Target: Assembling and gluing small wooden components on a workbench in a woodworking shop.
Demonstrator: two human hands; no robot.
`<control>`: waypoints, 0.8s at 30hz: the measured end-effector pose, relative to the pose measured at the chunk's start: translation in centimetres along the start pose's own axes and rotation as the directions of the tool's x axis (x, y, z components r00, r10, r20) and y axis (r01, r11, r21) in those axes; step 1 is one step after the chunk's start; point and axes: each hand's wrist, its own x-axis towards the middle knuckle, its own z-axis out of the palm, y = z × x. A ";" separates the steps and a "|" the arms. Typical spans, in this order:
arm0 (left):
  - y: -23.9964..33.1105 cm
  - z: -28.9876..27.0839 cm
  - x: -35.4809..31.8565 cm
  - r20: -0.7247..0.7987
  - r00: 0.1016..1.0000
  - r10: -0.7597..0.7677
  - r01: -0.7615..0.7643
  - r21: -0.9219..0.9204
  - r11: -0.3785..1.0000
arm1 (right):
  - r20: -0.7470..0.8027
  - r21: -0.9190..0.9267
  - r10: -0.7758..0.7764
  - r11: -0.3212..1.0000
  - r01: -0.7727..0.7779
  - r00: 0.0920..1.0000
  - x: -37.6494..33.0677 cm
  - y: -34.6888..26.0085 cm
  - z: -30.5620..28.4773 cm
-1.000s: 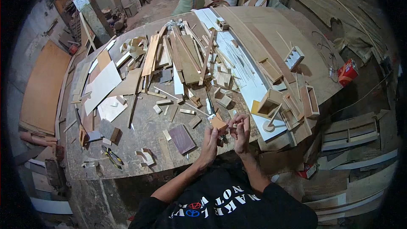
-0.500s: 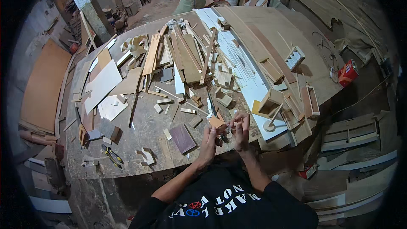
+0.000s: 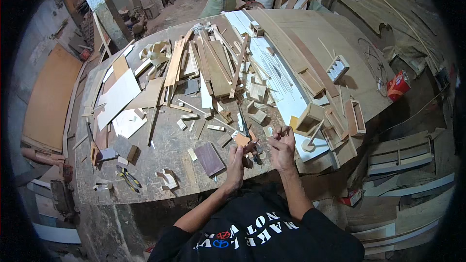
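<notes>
L hand [image 3: 236, 166], tilted up over brown wooden worktable [image 3: 167, 151], pinches a small angular orange-tan piece [image 3: 241, 139] at its fingertips. R hand [image 3: 283, 149], raised just beside, w/ fingers curled, gaps narrow; can't tell if anything's btwn.

The left hand [image 3: 236, 165] holds a small orange piece [image 3: 241, 139] over the near edge of a cluttered worktable [image 3: 170, 153]. The right hand [image 3: 283, 150] is raised just to its right, fingers bent; whether it pinches anything tiny is hard to tell. Left of the hands lies a dark purplish block [image 3: 210, 159], with pliers [image 3: 128, 178] and a handsaw [image 3: 92, 145] farther left. Wood strips [image 3: 223, 63] pile up on the far side. Right, a long white board [image 3: 292, 98] runs beside small wooden boxes.
</notes>
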 end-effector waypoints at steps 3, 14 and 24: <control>0.2 -0.1 0.1 -0.026 0.999 -0.031 0.031 0.007 1.000 | 0.015 0.023 -0.004 1.000 0.004 1.000 0.0 -0.2 -0.4; 1.5 0.8 0.1 0.038 0.999 -0.028 0.034 -0.178 0.983 | 0.132 -0.417 -0.022 0.906 0.076 0.991 -0.6 -0.9 0.0; 0.9 0.2 -0.4 0.047 0.996 -0.078 0.086 -0.216 0.973 | 0.152 -0.676 0.044 0.733 0.071 0.987 -0.5 1.0 -0.9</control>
